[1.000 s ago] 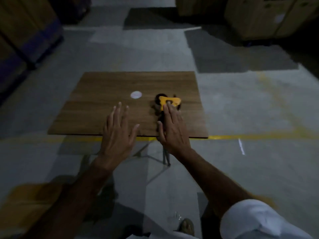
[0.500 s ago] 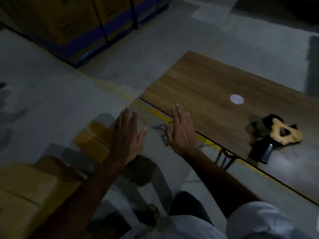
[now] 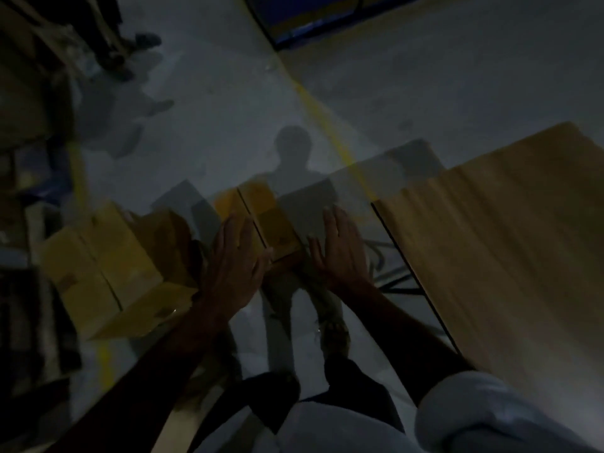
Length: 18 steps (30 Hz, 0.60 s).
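Dim, blurred view looking down from a person's head at a warehouse floor (image 3: pixel 202 119). Both bare arms reach forward. The left hand (image 3: pixel 233 266) is spread flat with its fingers straight and grips nothing. It sits in front of the near left corner of a yellow-brown cardboard box (image 3: pixel 276 223), though the blur hides whether skin meets cardboard. The right hand (image 3: pixel 343 253) is likewise released, palm down and fingers extended, just beside the box's right side and holding nothing.

The box lies on the floor between the two hands, with a dark seam running along its top. A second box (image 3: pixel 98 276) (larger, and similar in colour) stands to the left, near the left forearm.

To the right, a wood-grain counter (image 3: pixel 506 243) fills that side of the view, its dark edge close to the right forearm. A yellow line (image 3: pixel 327 125) painted on the floor runs diagonally away beyond the box, and a person's shadow (image 3: pixel 291 152) falls across it. A white sleeve (image 3: pixel 483 416) covers the right upper arm at the bottom right.
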Each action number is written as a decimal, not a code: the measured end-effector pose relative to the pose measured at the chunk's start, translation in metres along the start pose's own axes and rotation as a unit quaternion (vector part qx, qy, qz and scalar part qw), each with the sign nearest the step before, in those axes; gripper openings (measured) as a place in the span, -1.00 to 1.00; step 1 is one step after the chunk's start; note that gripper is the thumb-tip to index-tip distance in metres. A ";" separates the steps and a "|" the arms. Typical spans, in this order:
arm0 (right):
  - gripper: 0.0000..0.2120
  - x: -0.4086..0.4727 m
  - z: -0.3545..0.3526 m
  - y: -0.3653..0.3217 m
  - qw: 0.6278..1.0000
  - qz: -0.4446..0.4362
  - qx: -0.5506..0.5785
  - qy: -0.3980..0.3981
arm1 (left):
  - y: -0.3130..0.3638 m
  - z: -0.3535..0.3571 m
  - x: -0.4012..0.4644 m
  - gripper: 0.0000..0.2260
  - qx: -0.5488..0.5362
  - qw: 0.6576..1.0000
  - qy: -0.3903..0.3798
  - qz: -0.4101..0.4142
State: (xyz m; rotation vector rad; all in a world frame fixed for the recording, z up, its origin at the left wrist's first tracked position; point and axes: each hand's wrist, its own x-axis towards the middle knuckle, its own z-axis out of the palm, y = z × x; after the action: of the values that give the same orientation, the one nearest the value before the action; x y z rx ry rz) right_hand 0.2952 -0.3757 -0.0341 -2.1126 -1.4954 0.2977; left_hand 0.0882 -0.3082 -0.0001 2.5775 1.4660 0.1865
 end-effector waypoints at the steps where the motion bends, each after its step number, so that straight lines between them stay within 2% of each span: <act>1: -0.44 0.014 0.008 -0.001 1.000 -0.002 0.006 -0.019 | -0.007 0.004 0.008 -0.30 -0.007 1.000 -0.010 -0.024; 6: -0.40 0.080 0.066 -0.007 0.993 -0.010 0.012 -0.120 | -0.063 0.041 0.050 -0.29 -0.026 0.992 -0.020 -0.119; 9: -0.35 0.113 0.111 -0.012 0.984 0.004 0.009 -0.178 | -0.103 0.070 0.078 -0.26 0.018 0.983 -0.104 -0.149; 12: -0.35 0.138 0.158 -0.018 0.978 0.042 0.009 -0.203 | -0.136 0.098 0.113 -0.29 0.005 0.970 -0.138 -0.199; 15: -0.32 0.164 0.216 -0.014 0.971 0.080 -0.018 -0.227 | -0.170 0.141 0.143 -0.10 0.027 0.964 -0.180 -0.194; 18: -0.30 0.190 0.289 0.005 0.962 0.116 -0.027 -0.247 | -0.209 0.215 0.161 0.10 0.010 0.951 -0.222 -0.213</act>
State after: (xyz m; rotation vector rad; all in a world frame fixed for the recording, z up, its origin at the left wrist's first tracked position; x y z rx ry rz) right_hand 0.2336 -0.1167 -0.2547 -2.3761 -1.5222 0.9400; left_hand 0.0358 -0.0835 -0.2501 2.0526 1.7763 -0.4350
